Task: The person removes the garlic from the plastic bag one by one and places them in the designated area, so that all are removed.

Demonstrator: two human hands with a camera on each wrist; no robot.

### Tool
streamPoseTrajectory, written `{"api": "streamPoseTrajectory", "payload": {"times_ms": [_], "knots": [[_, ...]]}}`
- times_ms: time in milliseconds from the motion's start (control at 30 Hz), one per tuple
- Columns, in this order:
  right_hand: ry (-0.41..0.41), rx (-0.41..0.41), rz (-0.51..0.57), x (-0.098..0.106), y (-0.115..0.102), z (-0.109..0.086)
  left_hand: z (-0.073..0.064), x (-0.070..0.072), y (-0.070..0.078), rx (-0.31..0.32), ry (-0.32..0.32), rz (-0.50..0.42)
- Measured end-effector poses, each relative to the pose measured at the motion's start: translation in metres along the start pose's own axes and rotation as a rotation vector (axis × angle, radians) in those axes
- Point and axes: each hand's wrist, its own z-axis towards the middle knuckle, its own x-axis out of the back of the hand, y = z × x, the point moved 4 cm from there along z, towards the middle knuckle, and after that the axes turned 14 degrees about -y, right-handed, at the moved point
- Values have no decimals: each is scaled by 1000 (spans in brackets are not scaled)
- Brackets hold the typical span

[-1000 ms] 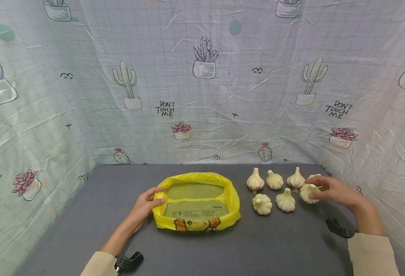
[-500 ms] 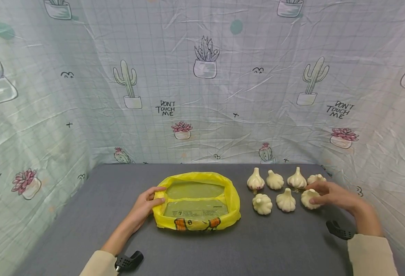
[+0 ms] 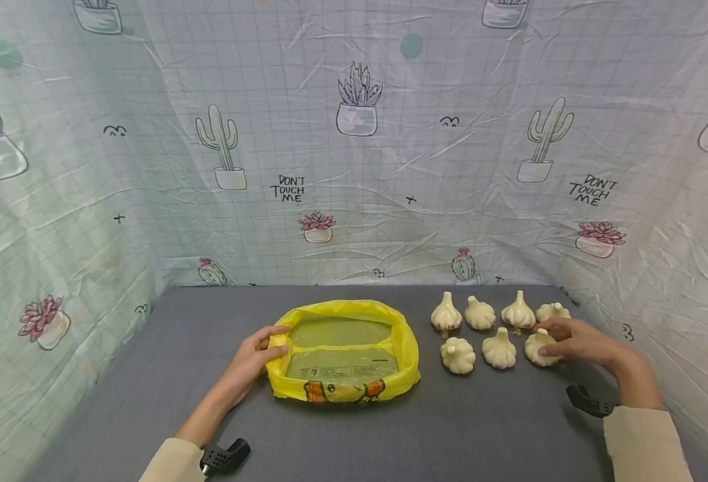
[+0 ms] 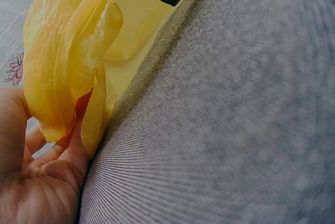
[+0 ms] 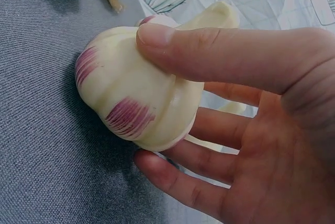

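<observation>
A yellow plastic bag (image 3: 341,393) lies on the table with its mouth spread wide and its rim folded over. My left hand (image 3: 251,361) grips the bag's left rim; in the left wrist view the thumb and fingers hold the thin plastic (image 4: 57,72). At the right, my right hand (image 3: 583,343) holds a garlic bulb (image 3: 537,349) at the front right of a group of bulbs. Close up in the right wrist view, the thumb (image 5: 172,46) presses on this cream bulb (image 5: 131,88) with purple streaks, and the fingers curve around its far side. It rests on the table.
Several more garlic bulbs stand in two rows between the bag and my right hand, among them a front bulb (image 3: 500,349) and a back-left bulb (image 3: 446,313). A cactus-printed curtain (image 3: 414,227) encloses the grey table (image 3: 390,442) at the back and sides.
My right hand has moved slightly down and toward me with the garlic bulb, which now sits on the table. The bulb behind it shows more. The left hand and bag stay put.
</observation>
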Motion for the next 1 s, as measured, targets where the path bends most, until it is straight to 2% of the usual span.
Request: {"api": "streamPoseTrajectory", "payload": {"times_ms": [500,1000], "knots": [[-50,28,-8,0,-2,0,0,0,0,0,4,21],[-38,63,-50,1,-5,-3,-1,0,1,15,7,18]]}}
